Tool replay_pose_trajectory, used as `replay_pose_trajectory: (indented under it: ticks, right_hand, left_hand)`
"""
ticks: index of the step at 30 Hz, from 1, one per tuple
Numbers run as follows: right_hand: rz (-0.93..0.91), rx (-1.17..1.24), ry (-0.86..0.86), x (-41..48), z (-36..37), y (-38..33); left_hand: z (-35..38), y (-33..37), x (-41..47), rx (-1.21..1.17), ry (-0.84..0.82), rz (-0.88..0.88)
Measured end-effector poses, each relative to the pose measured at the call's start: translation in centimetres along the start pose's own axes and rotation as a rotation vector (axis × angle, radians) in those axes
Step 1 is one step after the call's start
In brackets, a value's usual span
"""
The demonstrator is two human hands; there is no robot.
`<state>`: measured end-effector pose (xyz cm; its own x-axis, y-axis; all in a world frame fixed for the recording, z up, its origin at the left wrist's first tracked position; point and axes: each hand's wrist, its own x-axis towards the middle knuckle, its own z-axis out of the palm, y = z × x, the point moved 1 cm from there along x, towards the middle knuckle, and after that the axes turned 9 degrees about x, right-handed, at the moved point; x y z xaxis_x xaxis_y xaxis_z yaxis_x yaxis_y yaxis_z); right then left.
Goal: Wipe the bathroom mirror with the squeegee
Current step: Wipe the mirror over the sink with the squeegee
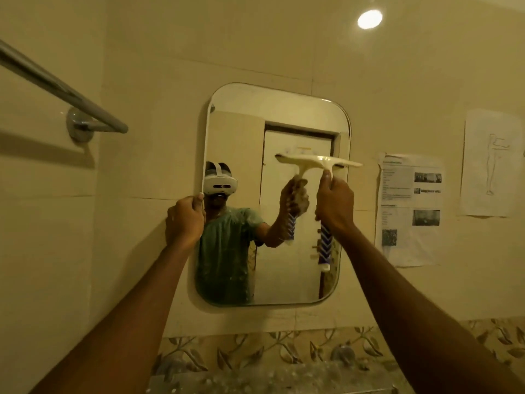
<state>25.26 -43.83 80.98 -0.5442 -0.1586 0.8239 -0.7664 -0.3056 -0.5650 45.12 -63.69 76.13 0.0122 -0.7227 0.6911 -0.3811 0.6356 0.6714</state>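
A rounded rectangular mirror hangs on the tiled wall ahead of me. My left hand grips the mirror's left edge about halfway up. My right hand is closed around the squeegee, a white T-shaped tool with a blue-and-white patterned handle. Its blade lies level against the glass on the mirror's right side, a little above the middle, and reaches past the right edge. The handle's lower end sticks out below my fist. The mirror reflects a person in a green shirt wearing a headset and holding the same tool.
A chrome towel rail juts out from the wall at upper left. Printed papers and a sketch sheet are taped to the wall to the right of the mirror. A leaf-patterned tile band runs below. A ceiling lamp glows above.
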Motion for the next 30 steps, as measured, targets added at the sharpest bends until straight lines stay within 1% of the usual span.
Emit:
replay_pose_trajectory:
  ticks: [8,14,20,23,25,27,30]
  right_hand:
    - [-0.047,-0.034,0.037,7.1,1.4,-4.9]
    - [-0.056,-0.034,0.058,9.9,1.8,-5.7]
    - [-0.088,-0.091,0.069,11.9,2.6,-5.4]
    - [-0.093,-0.120,0.070,11.6,2.9,-5.1]
    - [-0.075,-0.094,0.050,10.7,3.0,-4.4]
    - [-0.045,-0.057,0.011,8.6,3.2,-2.5]
    - [-0.027,-0.075,0.000,4.1,3.0,0.5]
  left_hand:
    - [-0.1,0.0,-0.1,-0.004,-0.012,0.021]
    - [-0.4,0.0,0.1,0.019,-0.029,0.051]
    - [-0.2,-0.3,0.3,-0.044,-0.032,0.048]
    - [-0.1,-0.2,0.4,-0.070,-0.039,0.028]
    - [0.0,-0.3,0.4,-0.073,-0.040,0.023]
    - [0.0,-0.3,0.5,-0.054,-0.033,0.014]
    - [0.0,-0.1,0.5,-0.040,-0.040,-0.002]
